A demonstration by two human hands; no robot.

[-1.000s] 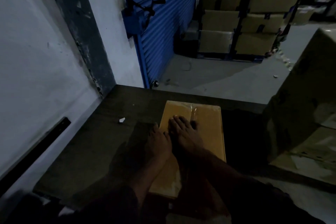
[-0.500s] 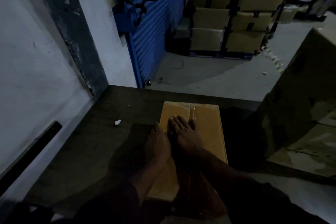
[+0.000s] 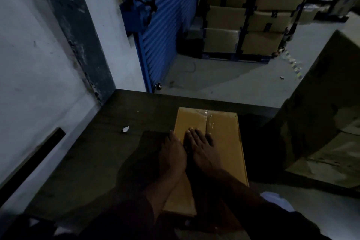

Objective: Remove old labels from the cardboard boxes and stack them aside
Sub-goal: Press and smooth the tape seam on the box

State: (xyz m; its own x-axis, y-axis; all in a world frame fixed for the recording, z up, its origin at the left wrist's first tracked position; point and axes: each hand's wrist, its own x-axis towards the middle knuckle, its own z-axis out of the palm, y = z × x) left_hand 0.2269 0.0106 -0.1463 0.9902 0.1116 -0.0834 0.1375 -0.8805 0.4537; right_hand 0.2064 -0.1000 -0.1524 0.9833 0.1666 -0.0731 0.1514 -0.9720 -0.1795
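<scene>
Resting flat on the cardboard box, both hands lie side by side with fingers straight: the left hand at its left edge, the right hand near the clear tape seam. The box lies on a dark table, a paper scrap to its left.

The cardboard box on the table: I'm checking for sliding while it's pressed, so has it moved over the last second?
No. The cardboard box keeps its place relative to the table's far edge and the paper scrap.
</scene>
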